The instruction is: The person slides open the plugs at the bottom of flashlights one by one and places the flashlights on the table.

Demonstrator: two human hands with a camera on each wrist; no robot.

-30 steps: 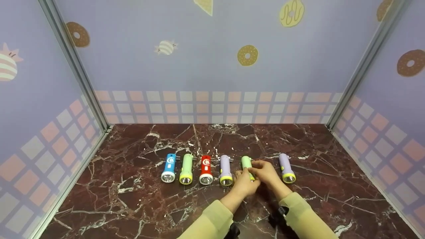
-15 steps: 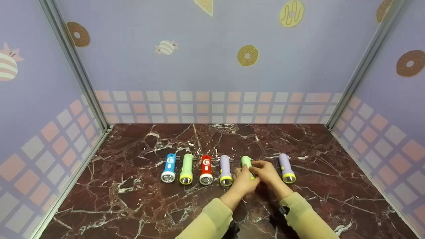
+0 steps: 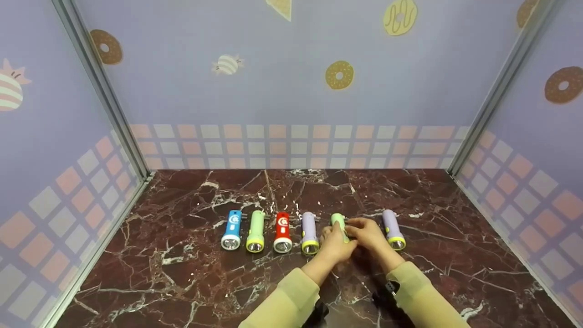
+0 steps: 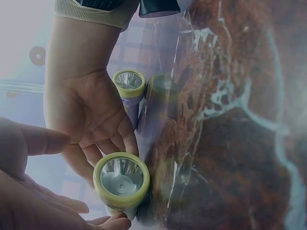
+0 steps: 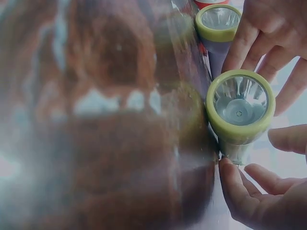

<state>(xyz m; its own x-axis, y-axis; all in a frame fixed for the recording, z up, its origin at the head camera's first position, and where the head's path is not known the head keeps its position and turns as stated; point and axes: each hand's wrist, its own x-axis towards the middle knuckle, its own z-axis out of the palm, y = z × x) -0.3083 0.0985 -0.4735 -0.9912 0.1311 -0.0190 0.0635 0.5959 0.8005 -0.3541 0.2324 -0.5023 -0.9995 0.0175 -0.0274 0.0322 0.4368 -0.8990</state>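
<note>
A light green flashlight [image 3: 337, 218] with a yellow-green rim lies on the table between both hands, its lens [image 4: 122, 178] pointing toward the person. My left hand [image 3: 335, 247] holds it from the left, the thumb on top of the barrel. From the right, my right hand [image 3: 370, 237] grips its side with curled fingers. In the right wrist view, right fingertips touch the barrel just behind the flashlight's head [image 5: 240, 104]. Much of the barrel is hidden by the fingers. Close on the left lies a purple flashlight [image 3: 309, 226], and another purple flashlight [image 3: 390, 223] lies to the right.
Farther left in the same row are a red flashlight [image 3: 282, 230], another green flashlight [image 3: 256, 228] and a blue flashlight [image 3: 233, 224]. The dark red marbled table [image 3: 196, 282] is bounded by patterned panels [image 3: 291, 100] at the back and both sides.
The left thumb has slid a little farther up the green flashlight's barrel. Otherwise both hands stay nearly in place, and the other flashlights have not moved.
</note>
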